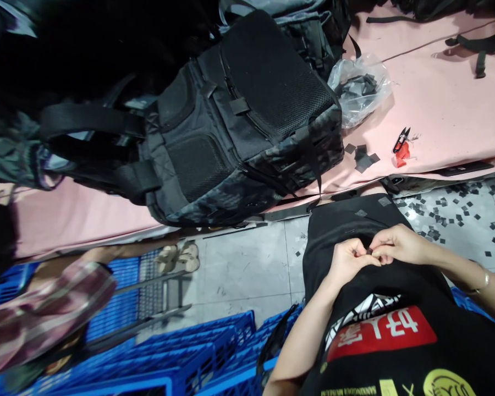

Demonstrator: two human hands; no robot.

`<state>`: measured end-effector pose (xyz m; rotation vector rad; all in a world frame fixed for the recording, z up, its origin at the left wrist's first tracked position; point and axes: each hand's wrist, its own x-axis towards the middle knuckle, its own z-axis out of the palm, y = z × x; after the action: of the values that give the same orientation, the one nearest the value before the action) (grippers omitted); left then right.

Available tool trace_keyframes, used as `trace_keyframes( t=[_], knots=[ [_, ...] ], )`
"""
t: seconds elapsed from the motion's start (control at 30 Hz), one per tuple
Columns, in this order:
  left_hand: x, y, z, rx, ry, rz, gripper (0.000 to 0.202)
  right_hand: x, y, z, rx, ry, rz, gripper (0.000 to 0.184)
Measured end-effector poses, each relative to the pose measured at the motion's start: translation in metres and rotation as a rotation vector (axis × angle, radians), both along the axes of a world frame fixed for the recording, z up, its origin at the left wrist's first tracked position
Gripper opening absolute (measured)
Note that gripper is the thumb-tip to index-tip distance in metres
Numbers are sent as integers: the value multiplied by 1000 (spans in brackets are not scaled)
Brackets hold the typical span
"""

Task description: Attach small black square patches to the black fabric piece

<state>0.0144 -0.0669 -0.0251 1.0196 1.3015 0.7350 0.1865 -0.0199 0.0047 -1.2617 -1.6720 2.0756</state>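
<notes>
Above my lap, my left hand (352, 257) and my right hand (391, 243) meet with their fingertips pinched together. Between them is a tiny dark piece (369, 251), too small to name for sure. On the table ahead lies a large black backpack (247, 121), its padded mesh back facing up and its straps toward the left. Beside it sits a clear plastic bag (367, 99) filled with small dark squares. Several loose dark squares (363, 158) are spread on the cloth, near black thread snips (401, 139) and a crumpled red piece (401, 155).
Pink cloth (445, 110) covers the table, with more bags (313, 33) behind. Dark scraps (449, 214) litter the tiled floor at right. Blue plastic crates (198, 352) stand behind and left. Another person's plaid clothing (53, 313) shows at left, near sandals (177, 258).
</notes>
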Motion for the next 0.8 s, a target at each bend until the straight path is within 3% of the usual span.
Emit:
trace_keyframes(
  t=[0.1, 0.27, 0.57, 0.8],
  knots=[
    [0, -3, 0, 34, 60, -27, 42, -1, -1, 1, 77, -26, 72, 14],
    [0, -3, -1, 87, 118, -23, 41, -4, -5, 1, 364, -133, 129, 13],
    [0, -6, -4, 38, -127, -16, 41, -3, -5, 10, 324, -121, 186, 12],
    [-7, -3, 10, 265, 117, -266, 27, -3, 7, 13, 564, -217, 389, 15]
  ],
)
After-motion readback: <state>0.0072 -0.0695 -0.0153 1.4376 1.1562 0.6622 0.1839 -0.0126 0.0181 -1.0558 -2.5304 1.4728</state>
